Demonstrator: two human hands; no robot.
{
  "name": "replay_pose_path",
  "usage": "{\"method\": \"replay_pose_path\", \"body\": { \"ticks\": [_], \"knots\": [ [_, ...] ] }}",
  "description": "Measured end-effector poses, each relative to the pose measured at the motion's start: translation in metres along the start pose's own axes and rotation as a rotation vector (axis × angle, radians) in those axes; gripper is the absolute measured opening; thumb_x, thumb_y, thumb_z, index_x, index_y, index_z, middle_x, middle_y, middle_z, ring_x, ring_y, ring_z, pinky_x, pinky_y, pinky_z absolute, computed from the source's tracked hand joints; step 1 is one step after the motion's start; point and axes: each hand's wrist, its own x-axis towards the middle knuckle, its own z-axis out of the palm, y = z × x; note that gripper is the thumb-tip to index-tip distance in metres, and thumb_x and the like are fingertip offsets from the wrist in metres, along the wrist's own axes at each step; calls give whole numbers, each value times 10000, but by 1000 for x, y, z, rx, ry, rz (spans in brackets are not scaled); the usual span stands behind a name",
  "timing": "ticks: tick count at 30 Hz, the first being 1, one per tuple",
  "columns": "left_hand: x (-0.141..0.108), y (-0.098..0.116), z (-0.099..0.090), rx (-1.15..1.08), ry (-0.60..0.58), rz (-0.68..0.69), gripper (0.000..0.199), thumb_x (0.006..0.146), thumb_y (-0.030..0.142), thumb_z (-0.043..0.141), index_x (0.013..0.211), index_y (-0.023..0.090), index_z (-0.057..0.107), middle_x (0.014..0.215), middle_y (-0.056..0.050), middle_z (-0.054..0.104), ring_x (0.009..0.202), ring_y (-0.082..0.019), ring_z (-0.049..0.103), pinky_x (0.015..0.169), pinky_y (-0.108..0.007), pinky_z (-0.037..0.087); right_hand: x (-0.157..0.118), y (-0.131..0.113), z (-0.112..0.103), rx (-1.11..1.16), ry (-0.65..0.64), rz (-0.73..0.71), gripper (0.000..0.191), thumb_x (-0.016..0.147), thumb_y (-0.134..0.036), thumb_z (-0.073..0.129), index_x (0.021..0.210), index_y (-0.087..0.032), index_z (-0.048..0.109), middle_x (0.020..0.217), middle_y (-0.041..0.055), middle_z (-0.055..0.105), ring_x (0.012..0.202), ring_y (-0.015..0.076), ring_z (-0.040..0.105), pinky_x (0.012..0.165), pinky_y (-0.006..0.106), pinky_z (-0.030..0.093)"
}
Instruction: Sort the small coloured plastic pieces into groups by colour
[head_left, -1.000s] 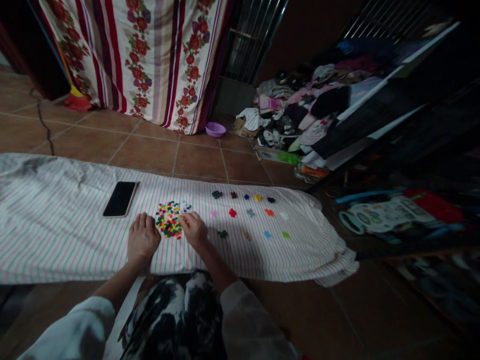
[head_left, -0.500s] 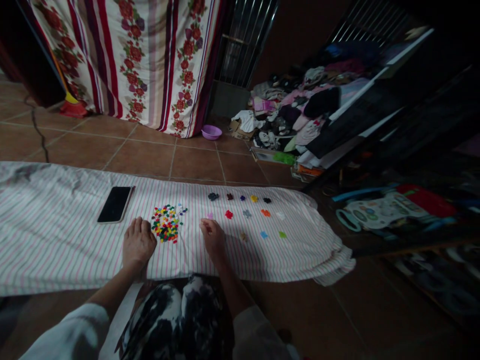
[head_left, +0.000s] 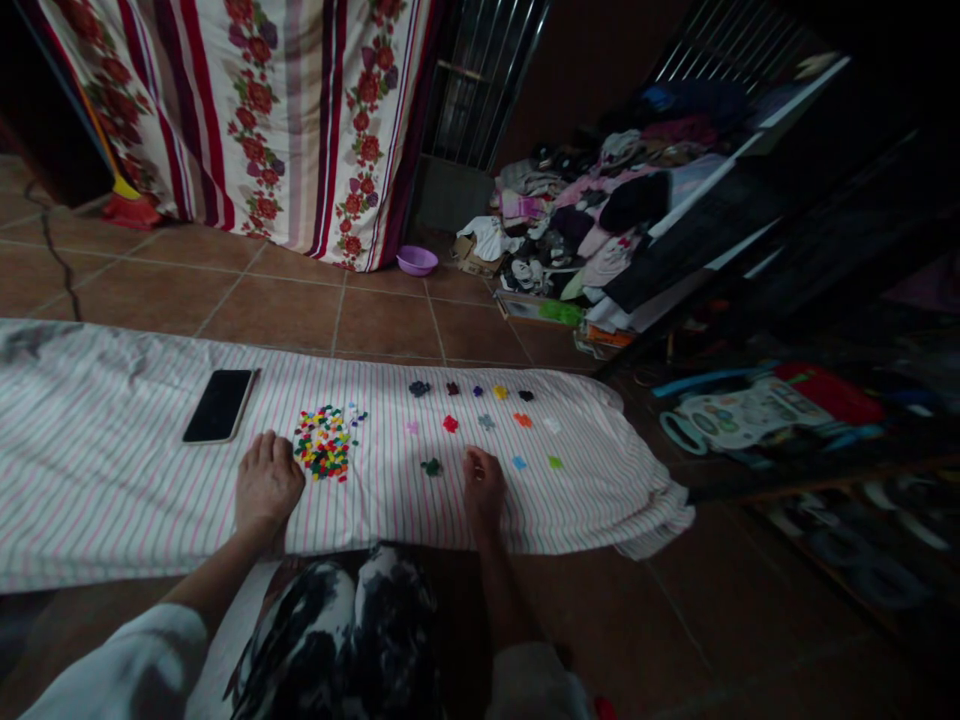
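Note:
On the striped cloth (head_left: 150,480), my left hand (head_left: 268,482) lies palm down with its fingers flat, at the left edge of a mixed heap of small coloured pieces (head_left: 322,442). My right hand (head_left: 484,485) is at the front row of sorted piles, thumb and fingertips pinched together; whatever is between them is too small to make out. Left of it sits a dark green pile (head_left: 431,467). To its right are a light blue pile (head_left: 519,462) and a lime green pile (head_left: 555,462). Behind it lie red pieces (head_left: 450,424), grey pieces (head_left: 487,422) and orange pieces (head_left: 523,420).
A phone (head_left: 220,406) lies left of the heap. More piles, including yellow pieces (head_left: 500,392), form the back row. Beyond the cloth are a purple basin (head_left: 417,261), a floral curtain (head_left: 300,130) and heaped clothes (head_left: 570,220).
My right hand has moved right, from beside the mixed heap to the front row. The dark green pile shows now, and the tan pile is hidden by that hand. My left hand stays put.

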Motion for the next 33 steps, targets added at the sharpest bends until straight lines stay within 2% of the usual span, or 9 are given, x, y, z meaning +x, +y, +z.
{"method": "replay_pose_path", "body": {
  "ticks": [5, 15, 24, 33],
  "knots": [
    [1, -1, 0, -3, -10, 2, 264, 872, 199, 417, 1049, 96, 583, 1306, -221, 559, 1287, -361, 471, 1027, -479, 418, 3, 21, -16, -50, 63, 76, 461, 851, -527, 475, 971, -144, 701, 944, 133, 694, 830, 215, 636, 750, 347, 525],
    [1, 1, -2, -31, -27, -15, 274, 862, 200, 418, 1060, 108, 583, 1320, -220, 549, 1305, -349, 450, 1030, -490, 408, 0, 36, -26, -263, 31, 133, 478, 843, -457, 393, 951, -120, 714, 921, 153, 714, 859, 250, 617, 784, 354, 474],
    [2, 1, -2, -36, -50, -21, 275, 860, 201, 414, 1062, 101, 572, 1333, -216, 538, 1310, -364, 448, 1039, -482, 405, 2, 32, -24, -335, -46, 152, 468, 824, -375, 392, 1018, -105, 722, 959, 150, 708, 895, 250, 613, 822, 348, 459],
    [1, 2, -4, -56, -36, -29, 256, 858, 200, 417, 1047, 116, 568, 1330, -213, 544, 1307, -355, 456, 1039, -491, 406, 7, 30, -19, -373, -64, 176, 420, 829, -356, 433, 1020, -131, 732, 984, 133, 708, 914, 238, 609, 821, 329, 450]
  ]
}}
